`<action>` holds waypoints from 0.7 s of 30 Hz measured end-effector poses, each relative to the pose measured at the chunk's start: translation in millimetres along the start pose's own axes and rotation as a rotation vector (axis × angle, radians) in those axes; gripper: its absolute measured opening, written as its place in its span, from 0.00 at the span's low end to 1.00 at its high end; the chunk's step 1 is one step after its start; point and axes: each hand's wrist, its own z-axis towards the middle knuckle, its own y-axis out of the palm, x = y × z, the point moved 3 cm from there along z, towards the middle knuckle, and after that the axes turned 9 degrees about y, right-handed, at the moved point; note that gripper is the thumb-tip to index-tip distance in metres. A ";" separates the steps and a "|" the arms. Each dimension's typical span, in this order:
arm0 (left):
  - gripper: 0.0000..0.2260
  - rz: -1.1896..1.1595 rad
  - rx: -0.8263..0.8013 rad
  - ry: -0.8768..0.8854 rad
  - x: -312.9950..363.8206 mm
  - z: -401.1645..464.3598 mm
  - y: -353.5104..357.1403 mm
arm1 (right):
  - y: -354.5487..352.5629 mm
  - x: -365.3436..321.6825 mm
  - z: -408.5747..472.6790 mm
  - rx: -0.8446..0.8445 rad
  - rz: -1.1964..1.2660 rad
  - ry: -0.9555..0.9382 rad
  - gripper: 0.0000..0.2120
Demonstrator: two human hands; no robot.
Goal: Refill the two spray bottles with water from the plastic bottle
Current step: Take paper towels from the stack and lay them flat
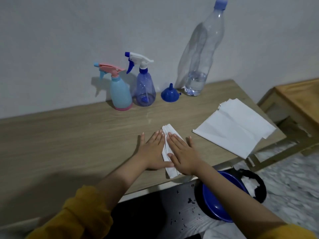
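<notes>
A light blue spray bottle (pixel 120 94) with a pink trigger head stands at the back of the wooden table (pixel 69 135), by the wall. Touching its right side is a clear blue spray bottle (pixel 144 87) with a white and blue head. A blue funnel (pixel 170 94) sits upside down to their right. Further right stands the tall clear plastic bottle (pixel 202 54), capped, with a little water at the bottom. My left hand (pixel 152 150) and right hand (pixel 183 154) lie flat, fingers apart, on a folded white tissue (pixel 166 149) near the table's front edge.
A larger stack of white tissues (pixel 234 128) lies on the table's right end. Below the front edge is a black bin (pixel 259 185) with a blue lid (pixel 217 200). A second wooden piece of furniture (pixel 296 100) stands to the right.
</notes>
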 end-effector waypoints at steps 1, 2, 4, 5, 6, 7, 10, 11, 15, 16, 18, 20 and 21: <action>0.51 -0.004 0.002 -0.004 5.5 4.1 -0.5 | -1.0 7.5 -0.6 -0.011 0.004 -0.011 0.34; 0.51 -0.011 0.001 -0.010 10.8 7.8 -0.9 | -1.5 14.6 -0.7 -0.025 0.006 -0.028 0.34; 0.52 -0.022 0.002 -0.030 19.7 15.0 -2.4 | -3.6 27.4 1.1 -0.050 0.005 -0.069 0.33; 0.52 -0.024 0.001 -0.042 23.0 17.8 -3.5 | -4.8 32.5 2.8 -0.056 0.008 -0.088 0.33; 0.52 -0.026 0.000 -0.057 25.4 20.1 -4.5 | -5.8 37.0 5.0 -0.063 0.008 -0.106 0.33; 0.52 -0.026 0.001 -0.072 26.5 22.5 -5.3 | -7.4 40.5 7.6 -0.068 0.001 -0.128 0.33; 0.52 -0.030 -0.002 -0.112 29.3 26.8 -8.8 | -12.0 49.0 15.4 -0.085 -0.006 -0.186 0.33; 0.52 -0.037 -0.002 -0.127 29.8 28.2 -9.7 | -14.6 51.2 18.1 -0.086 -0.005 -0.202 0.34; 0.51 -0.058 0.005 -0.170 29.4 35.2 -13.8 | -25.0 59.3 31.9 -0.116 -0.016 -0.277 0.33; 0.51 -0.065 0.007 -0.176 28.8 37.5 -15.0 | -26.8 61.7 35.8 -0.119 -0.018 -0.293 0.33; 0.52 -0.079 0.008 -0.187 27.8 42.9 -17.4 | -28.8 68.0 43.0 -0.117 -0.014 -0.322 0.34; 0.52 -0.083 0.005 -0.195 27.9 49.2 -20.3 | -29.6 75.8 50.3 -0.115 -0.002 -0.340 0.34; 0.52 -0.086 0.006 -0.198 28.6 52.7 -21.9 | -30.3 80.0 53.6 -0.116 0.004 -0.346 0.34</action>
